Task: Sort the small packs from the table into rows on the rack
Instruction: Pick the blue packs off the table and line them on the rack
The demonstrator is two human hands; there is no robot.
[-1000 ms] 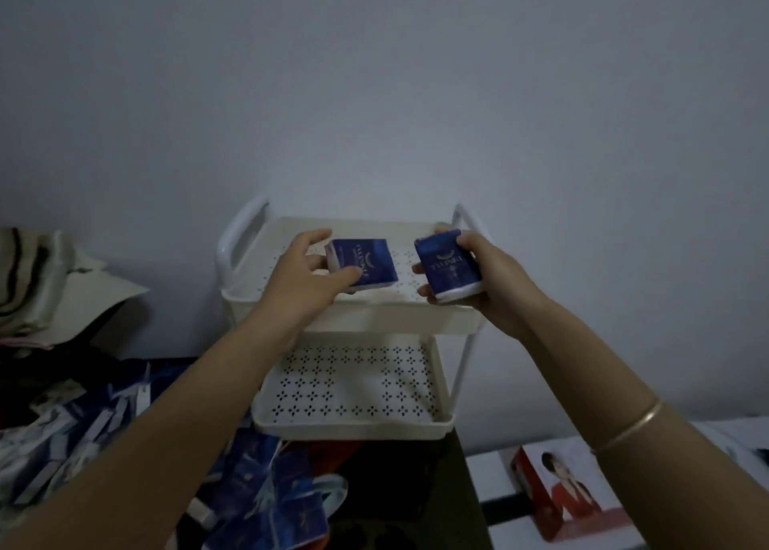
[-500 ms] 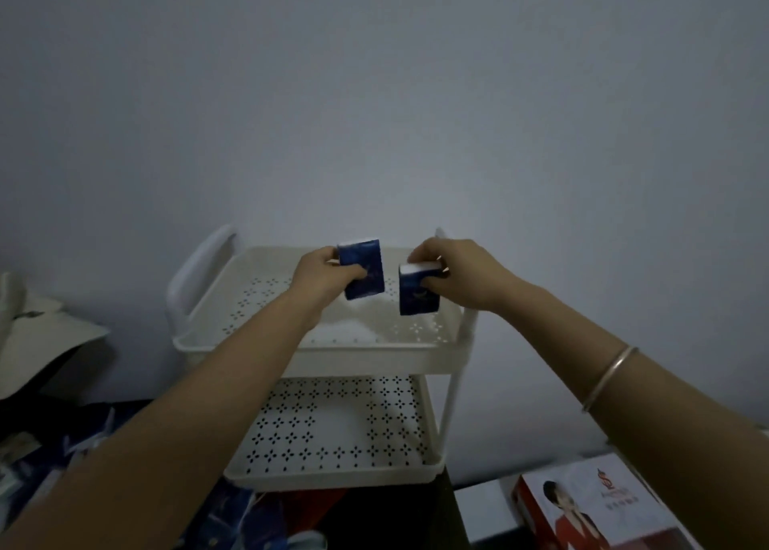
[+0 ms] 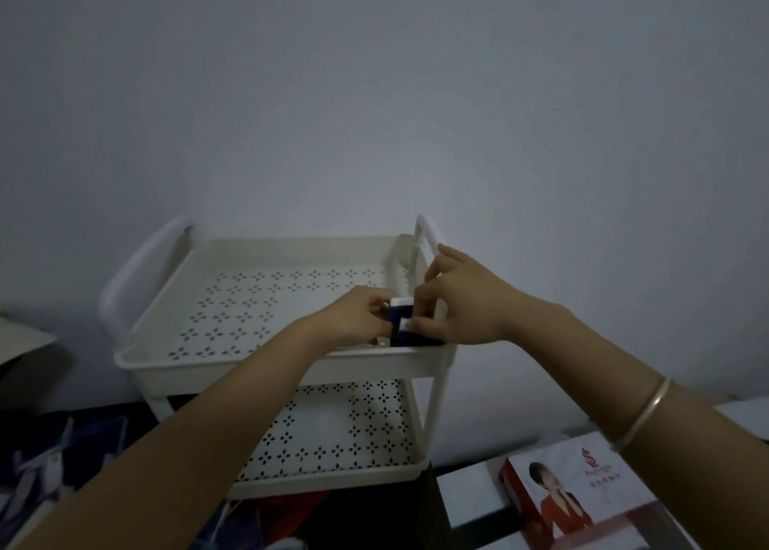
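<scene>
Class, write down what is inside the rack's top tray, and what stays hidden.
Two blue packs, upright, in the top tray's near right corner, gripped by the left hand and right hand. The front rim hides their bases; fingers cover their sides.

Cream rack (image 3: pixel 266 362), star-punched shelves; navy-and-white packs (image 3: pixel 403 320); red-and-white box (image 3: pixel 582 495)

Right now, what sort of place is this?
Probably a home room or storeroom corner, not a lab: a white two-tier plastic rack against a bare wall, loose blue packs on the dark table at left, a printed red-and-white box at right.
</scene>
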